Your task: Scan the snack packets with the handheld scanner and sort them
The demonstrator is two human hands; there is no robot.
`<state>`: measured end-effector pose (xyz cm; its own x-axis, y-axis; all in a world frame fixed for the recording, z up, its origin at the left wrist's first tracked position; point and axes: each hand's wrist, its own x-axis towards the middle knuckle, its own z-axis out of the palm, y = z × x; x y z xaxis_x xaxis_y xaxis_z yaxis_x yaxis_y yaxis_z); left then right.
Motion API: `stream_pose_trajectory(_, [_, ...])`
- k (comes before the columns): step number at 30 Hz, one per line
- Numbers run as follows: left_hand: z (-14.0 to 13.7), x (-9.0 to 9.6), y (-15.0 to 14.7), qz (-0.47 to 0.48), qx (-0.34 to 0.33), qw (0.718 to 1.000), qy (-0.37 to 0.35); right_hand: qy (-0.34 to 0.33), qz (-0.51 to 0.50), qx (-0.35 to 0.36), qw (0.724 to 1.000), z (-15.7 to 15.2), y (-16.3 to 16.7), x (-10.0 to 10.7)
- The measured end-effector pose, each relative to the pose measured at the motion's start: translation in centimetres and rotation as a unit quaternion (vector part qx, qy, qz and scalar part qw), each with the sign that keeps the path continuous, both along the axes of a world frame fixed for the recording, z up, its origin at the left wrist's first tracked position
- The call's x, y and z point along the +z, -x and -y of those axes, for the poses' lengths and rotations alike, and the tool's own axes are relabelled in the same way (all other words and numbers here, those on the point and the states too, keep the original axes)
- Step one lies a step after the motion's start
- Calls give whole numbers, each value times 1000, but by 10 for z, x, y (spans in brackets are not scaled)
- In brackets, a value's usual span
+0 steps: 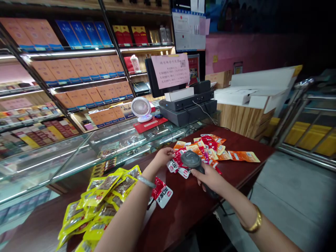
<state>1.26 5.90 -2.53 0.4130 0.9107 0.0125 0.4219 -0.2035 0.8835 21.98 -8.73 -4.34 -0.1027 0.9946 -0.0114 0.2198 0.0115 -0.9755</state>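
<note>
My right hand (207, 176) is wrapped around the handle of a dark grey barcode scanner (193, 159), its head over a heap of snack packets. At the heap's left edge, the fingers of my left hand (165, 156) are pinched on the edge of a red-and-white snack packet (173, 165); the fingertips show only partly. Orange and red packets (210, 147) spread out behind the scanner. Another red-and-white packet (163, 193) lies by my left wrist, partly under the forearm. To the left is a pile of yellow snack packets (105, 196), partly hidden by my left arm.
The dark red table (178, 206) adjoins a glass display counter (86, 154). On the counter stand a small white fan (141, 107), a monitor with a pink notice (170, 71) and a cash drawer (189, 111). Boxed goods fill shelves behind. A metal railing (307, 129) stands right.
</note>
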Motion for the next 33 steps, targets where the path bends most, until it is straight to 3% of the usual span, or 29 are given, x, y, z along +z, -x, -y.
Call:
stream_pose_trajectory(4, [4,3,-38,47,-9,999,13,-5,-27,-28,999,1,-7,-8])
stream_pose_trajectory(6, [8,10,-38,2,-13,1000,-28,-4,-21,-30,999,4,-10,-10])
stream_pose_trajectory(8, [15,20,-21,-103,-23,992,-70,-1,-9,-22,1000,10,-12,-10])
stream_pose_trajectory(12, [40,37,31,-359,-70,927,-77,17,3,6,1000,22,-11,-9])
stream_pose_trajectory(16, [68,34,61,-494,-110,857,-100,40,20,23,999,32,-3,-9])
stream_pose_trajectory(21, [77,20,67,-486,-110,859,-115,40,28,38,998,43,5,-6])
stream_pose_trajectory(27, [77,27,67,-437,-100,890,-83,46,34,38,998,48,6,-8])
stream_pose_trajectory(33, [91,20,67,-479,-181,848,-136,41,43,35,998,50,3,-10])
